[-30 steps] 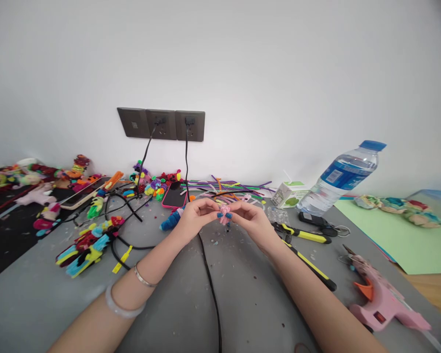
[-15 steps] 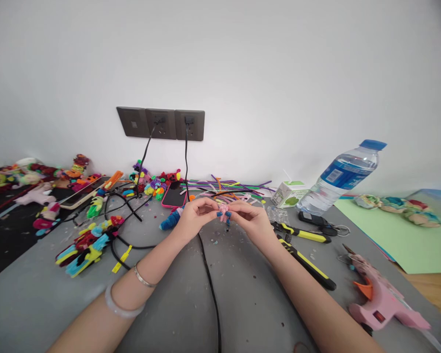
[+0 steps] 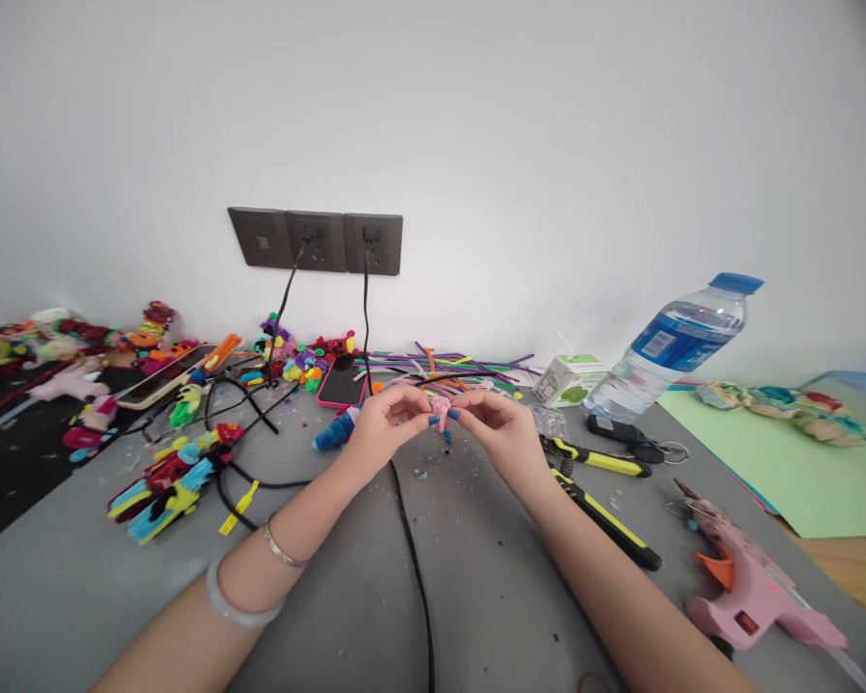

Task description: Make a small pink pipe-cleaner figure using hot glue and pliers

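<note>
Between my hands is a small pink fuzzy piece (image 3: 440, 412), which looks like bent pipe cleaner. My left hand (image 3: 394, 423) pinches it from the left with thumb and fingers. From the right, the thumb and fingertips of my right hand (image 3: 496, 428) are closed on the same piece. Its exact shape is partly hidden by my fingers. Behind my hands lies a bundle of colourful pipe cleaners (image 3: 476, 366). A blue fuzzy roll (image 3: 336, 430) rests just left of my left hand, and yellow-black pliers (image 3: 606, 520) lie beside my right forearm.
A pink glue gun (image 3: 754, 587) lies at the right, near a tilted water bottle (image 3: 674, 346) and a drink carton (image 3: 570, 380). Black cables (image 3: 410, 549) cross the grey table. Pipe-cleaner figures (image 3: 169, 481) and a phone (image 3: 342, 382) are on the left.
The fingertips have shifted slightly apart around the pink piece, showing more of it between them. Both hands stay in nearly the same place.
</note>
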The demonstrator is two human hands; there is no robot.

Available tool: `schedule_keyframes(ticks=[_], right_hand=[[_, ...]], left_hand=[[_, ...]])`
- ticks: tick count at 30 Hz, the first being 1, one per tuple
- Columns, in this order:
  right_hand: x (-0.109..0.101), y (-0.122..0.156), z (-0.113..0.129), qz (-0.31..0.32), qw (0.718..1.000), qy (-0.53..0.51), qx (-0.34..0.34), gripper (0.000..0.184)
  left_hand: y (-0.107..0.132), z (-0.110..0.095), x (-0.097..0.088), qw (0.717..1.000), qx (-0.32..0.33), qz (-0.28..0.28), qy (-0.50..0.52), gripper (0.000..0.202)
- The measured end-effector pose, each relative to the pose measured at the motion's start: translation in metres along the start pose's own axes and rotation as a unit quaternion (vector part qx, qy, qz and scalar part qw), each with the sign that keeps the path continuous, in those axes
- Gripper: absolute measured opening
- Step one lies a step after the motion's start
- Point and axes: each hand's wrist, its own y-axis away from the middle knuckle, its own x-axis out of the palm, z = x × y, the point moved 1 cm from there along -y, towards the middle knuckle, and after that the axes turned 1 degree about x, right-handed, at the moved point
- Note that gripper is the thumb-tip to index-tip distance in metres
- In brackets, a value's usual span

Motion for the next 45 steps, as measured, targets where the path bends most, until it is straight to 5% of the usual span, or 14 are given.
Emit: schedule_keyframes(ticks=[45], right_hand=[[0.0086, 0.0032, -0.0015, 0.007, 0.999, -0.028, -0.041, 0.024]], left_hand=[[0.0034, -0.0013, -0.0004, 0.998, 0.006, -0.032, -0.045, 0.018]])
